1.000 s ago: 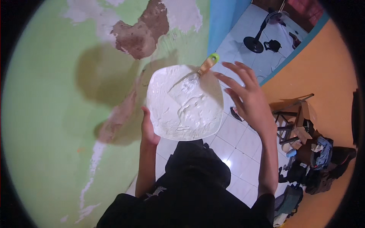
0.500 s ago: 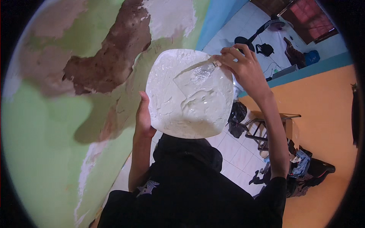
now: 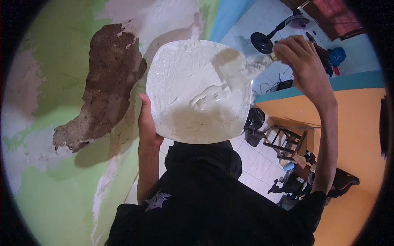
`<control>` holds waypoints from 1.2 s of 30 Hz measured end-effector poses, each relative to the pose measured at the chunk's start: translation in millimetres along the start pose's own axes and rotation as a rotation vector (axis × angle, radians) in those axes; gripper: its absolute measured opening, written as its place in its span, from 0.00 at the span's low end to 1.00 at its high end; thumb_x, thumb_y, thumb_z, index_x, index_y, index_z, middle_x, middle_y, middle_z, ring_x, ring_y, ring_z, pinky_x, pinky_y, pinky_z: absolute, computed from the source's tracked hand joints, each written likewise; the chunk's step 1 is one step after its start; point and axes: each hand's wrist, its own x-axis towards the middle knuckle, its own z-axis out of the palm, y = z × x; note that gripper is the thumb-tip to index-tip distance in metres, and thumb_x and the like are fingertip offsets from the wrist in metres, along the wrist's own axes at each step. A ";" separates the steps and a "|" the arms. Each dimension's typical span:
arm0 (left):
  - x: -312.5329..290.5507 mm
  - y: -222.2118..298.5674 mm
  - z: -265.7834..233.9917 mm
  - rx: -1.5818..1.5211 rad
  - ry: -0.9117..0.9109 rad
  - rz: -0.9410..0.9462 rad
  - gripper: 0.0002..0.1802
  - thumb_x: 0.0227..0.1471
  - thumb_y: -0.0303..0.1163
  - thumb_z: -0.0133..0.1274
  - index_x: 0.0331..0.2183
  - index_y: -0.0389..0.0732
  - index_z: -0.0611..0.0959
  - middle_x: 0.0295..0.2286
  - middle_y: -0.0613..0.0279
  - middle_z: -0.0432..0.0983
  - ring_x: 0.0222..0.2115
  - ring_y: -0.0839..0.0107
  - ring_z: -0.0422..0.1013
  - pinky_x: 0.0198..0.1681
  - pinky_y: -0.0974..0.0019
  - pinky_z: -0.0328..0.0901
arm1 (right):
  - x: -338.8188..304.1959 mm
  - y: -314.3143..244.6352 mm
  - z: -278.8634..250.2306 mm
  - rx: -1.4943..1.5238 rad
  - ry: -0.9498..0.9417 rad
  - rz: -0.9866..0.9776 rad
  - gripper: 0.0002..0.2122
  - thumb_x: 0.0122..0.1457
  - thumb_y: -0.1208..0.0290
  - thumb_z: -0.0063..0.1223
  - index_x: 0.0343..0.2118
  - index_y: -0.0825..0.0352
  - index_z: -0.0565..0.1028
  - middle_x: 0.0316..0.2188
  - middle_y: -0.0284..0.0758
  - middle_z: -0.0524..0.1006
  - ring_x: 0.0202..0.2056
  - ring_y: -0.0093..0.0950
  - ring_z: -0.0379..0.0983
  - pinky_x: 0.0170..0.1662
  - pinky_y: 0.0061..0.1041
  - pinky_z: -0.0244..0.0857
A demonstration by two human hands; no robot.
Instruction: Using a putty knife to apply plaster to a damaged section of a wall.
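Note:
My left hand is closed on the lower left edge of a white, rounded-square plate, its thumb along the rim and the fingers hidden underneath. Wet white putty is spread over the plate, with a thicker ridge near the middle. In my right hand, at the plate's upper right, is a putty knife whose blade is smeared with putty. The blade overlaps the plate's right edge in view; whether it touches I cannot tell. Left of the plate, the green wall has a bare brown patch.
Pale filled areas surround the brown patch. Behind my right hand stand a black fan and a low blue-edged orange wall. A wooden chair and black plastic bags are on the tiled floor below.
My right hand has moved right with the putty knife, drawing the blade from the plate's middle to its right edge. The plate has shifted slightly left and up; the view of the wall has shifted.

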 end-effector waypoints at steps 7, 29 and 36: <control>18.8 -2.9 25.2 -0.076 0.116 0.065 0.43 0.61 0.62 0.34 0.62 0.36 0.59 0.58 0.52 0.61 0.58 0.59 0.62 0.59 0.56 0.58 | 4.1 7.0 16.5 0.199 -0.132 0.057 0.15 0.47 0.83 0.55 0.40 0.67 0.72 0.38 0.37 0.74 0.41 0.39 0.69 0.44 0.38 0.63; -65.6 -29.8 86.8 -0.287 0.427 0.333 0.40 0.61 0.61 0.37 0.61 0.40 0.61 0.58 0.57 0.63 0.57 0.60 0.62 0.60 0.56 0.58 | -27.1 -27.7 1.2 0.743 -0.021 0.150 0.14 0.51 0.79 0.57 0.42 0.68 0.73 0.35 0.41 0.75 0.34 0.43 0.72 0.35 0.37 0.66; -97.4 -61.4 112.7 -0.312 0.527 0.469 0.37 0.63 0.59 0.35 0.60 0.40 0.62 0.55 0.57 0.66 0.55 0.61 0.64 0.58 0.57 0.60 | -37.9 -8.2 2.0 0.839 0.068 -0.031 0.14 0.52 0.78 0.56 0.43 0.66 0.74 0.35 0.40 0.75 0.33 0.41 0.72 0.34 0.37 0.67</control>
